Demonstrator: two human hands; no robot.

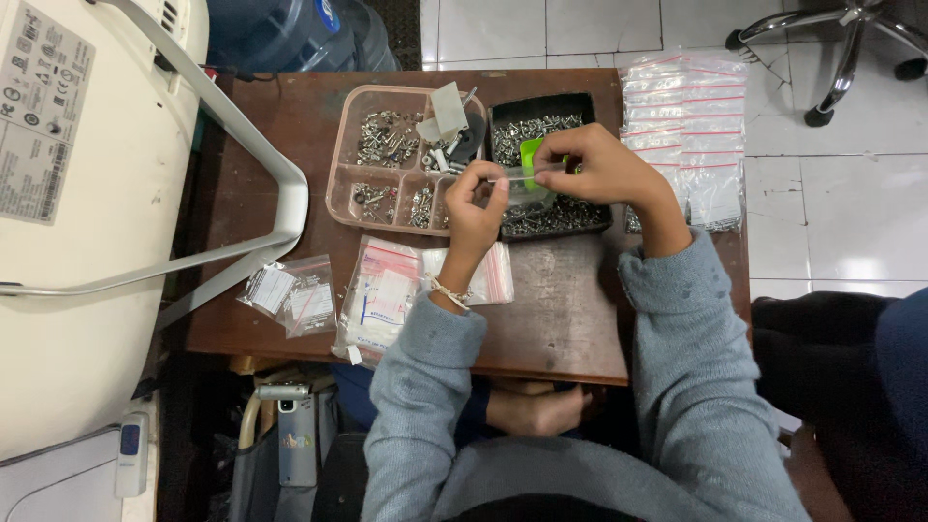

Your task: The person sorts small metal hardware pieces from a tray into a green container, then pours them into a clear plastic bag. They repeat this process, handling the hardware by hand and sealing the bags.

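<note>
1. We pinch a small clear bag (527,184) between the fingers of both hands, left hand (476,208) and right hand (590,169), above the black tray (503,111) of screws.
2. At nine o'clock of that tray sits a pink divided tray (338,174); at three o'clock, stacked zip bags (686,116).
3. The brown counter (561,309) carries more bags (387,295) at seven o'clock.
4. White floor tiles (831,213) lie beyond, a chair base (841,39) at one o'clock.

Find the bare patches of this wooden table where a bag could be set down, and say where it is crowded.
Bare wood lies between the forearms, below the black tray, and at the left edge beside the pink divided tray. Crowded: both trays, the stacked clear bags on the right, and the filled bags at the front left.
</note>
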